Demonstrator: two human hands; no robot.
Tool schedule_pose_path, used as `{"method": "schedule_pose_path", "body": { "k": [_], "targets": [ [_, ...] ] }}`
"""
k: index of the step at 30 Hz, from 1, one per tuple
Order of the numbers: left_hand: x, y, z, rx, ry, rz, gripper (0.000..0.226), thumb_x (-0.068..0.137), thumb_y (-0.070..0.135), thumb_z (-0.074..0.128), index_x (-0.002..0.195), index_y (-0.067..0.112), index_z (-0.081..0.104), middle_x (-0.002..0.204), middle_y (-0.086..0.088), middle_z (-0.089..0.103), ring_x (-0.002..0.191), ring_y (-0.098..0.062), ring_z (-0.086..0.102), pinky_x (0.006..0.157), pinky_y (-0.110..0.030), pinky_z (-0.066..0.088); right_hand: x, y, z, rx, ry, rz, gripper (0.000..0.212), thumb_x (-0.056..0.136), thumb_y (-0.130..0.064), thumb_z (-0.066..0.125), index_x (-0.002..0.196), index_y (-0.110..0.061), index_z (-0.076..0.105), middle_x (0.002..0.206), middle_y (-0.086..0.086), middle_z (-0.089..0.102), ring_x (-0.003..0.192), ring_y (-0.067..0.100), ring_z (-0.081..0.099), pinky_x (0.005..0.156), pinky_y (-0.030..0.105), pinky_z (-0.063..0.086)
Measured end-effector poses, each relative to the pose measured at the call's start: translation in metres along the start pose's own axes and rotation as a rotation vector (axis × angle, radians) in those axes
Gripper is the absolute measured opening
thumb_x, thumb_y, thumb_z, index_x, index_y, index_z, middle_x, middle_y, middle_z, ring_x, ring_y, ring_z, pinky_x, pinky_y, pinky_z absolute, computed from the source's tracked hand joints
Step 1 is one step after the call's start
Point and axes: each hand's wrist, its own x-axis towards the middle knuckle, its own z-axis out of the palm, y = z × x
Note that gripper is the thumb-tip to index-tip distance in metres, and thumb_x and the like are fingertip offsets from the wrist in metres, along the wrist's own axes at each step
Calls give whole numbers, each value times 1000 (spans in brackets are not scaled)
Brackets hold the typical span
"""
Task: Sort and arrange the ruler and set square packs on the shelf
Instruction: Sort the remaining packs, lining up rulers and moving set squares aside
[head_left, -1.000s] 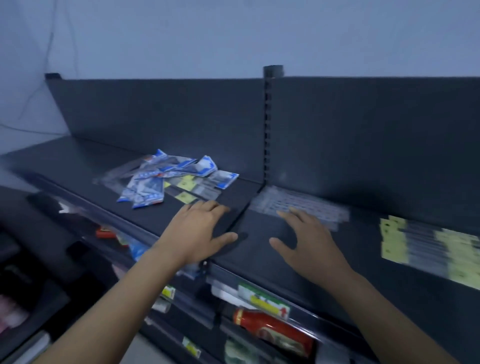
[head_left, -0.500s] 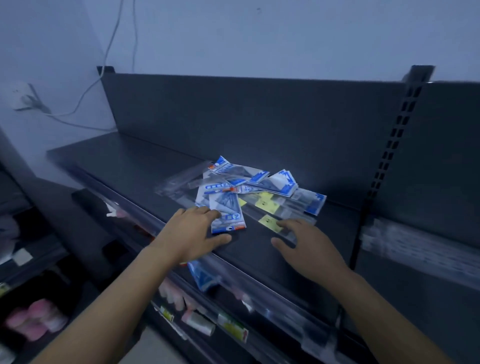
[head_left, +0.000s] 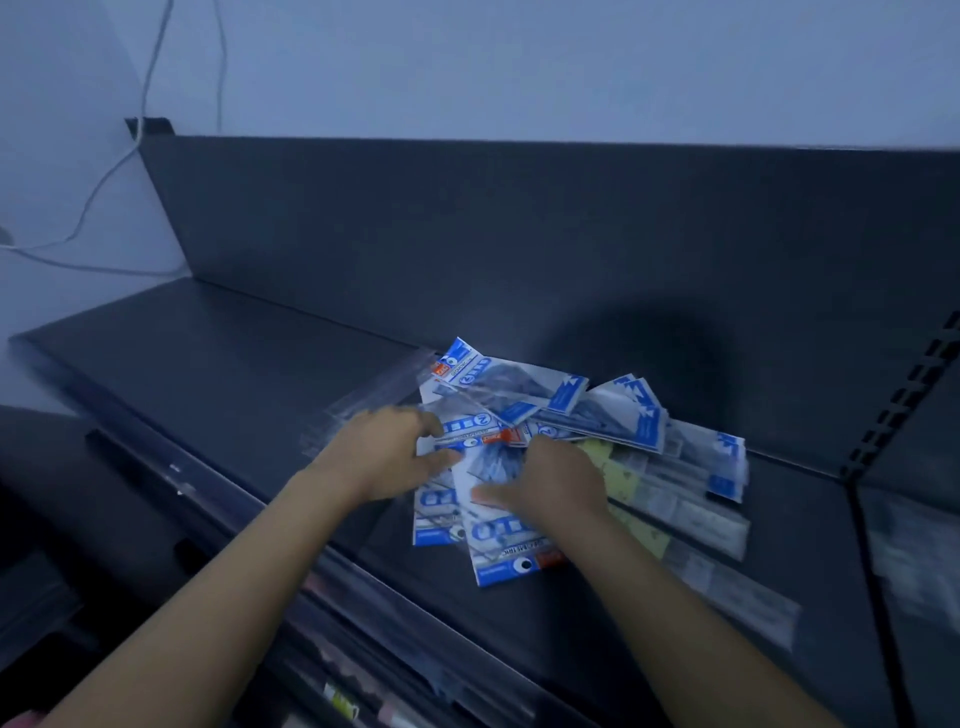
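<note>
Since half a second ago, both hands are moved onto the pile (head_left: 597, 410) (earlier only its front edge was touched). One pack (head_left: 480, 435) is pinched by the left hand (head_left: 384, 452); the right hand (head_left: 558, 480) is laid flat on the pile, on the shelf (head_left: 208, 364).

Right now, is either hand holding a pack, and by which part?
The left hand pinches a blue-and-white pack by its left edge. The right hand rests on the pile; whether it grips cannot be told.

Hands (head_left: 387, 452) (head_left: 556, 483) on jumbled packs (head_left: 639, 421)
</note>
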Motion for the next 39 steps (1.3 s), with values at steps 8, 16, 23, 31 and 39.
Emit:
{"method": "schedule_pose_path", "body": {
  "k": [8,16,23,31,39],
  "targets": [
    [38,-39,-1,-188,17,180,39,85,56,59,115,30,61,118,14,61,94,-8,55,78,-26,40,16,-18,-12,272,-185,286,44,56,-35,88,84,-13,62,84,0,63,77,15,61,61,21,47],
    [46,-34,2,-578,-131,413,26,81,50,68,77,25,68,75,8,69,69,-9,63,67,-31,49,-44,-9,-49,832,-187,569,12,81,-5,65,91,3,65,75,19,70,58,27,66,59,34,57],
    [33,31,-7,-1184,-577,346,42,83,46,69,100,8,71,90,-11,75,74,-23,71,66,-28,53,-77,-20,-48,1150,252,414,17,81,0,62,96,1,69,84,17,73,68,27,70,58,32,57],
    [57,39,-18,-1041,-201,377,8,88,18,66,96,16,69,76,3,69,63,-9,63,61,-24,48,-86,52,-34,97,275,279,19,82,-29,70,98,-19,65,93,-9,63,88,11,60,82,27,48],
    [54,50,-23,-796,-133,379,17,87,29,69,104,29,69,83,16,71,70,5,66,63,-22,47,-66,78,-46,-164,-18,159,25,80,-44,67,94,-26,58,87,-16,51,90,8,46,84,30,24]
  ]
}}
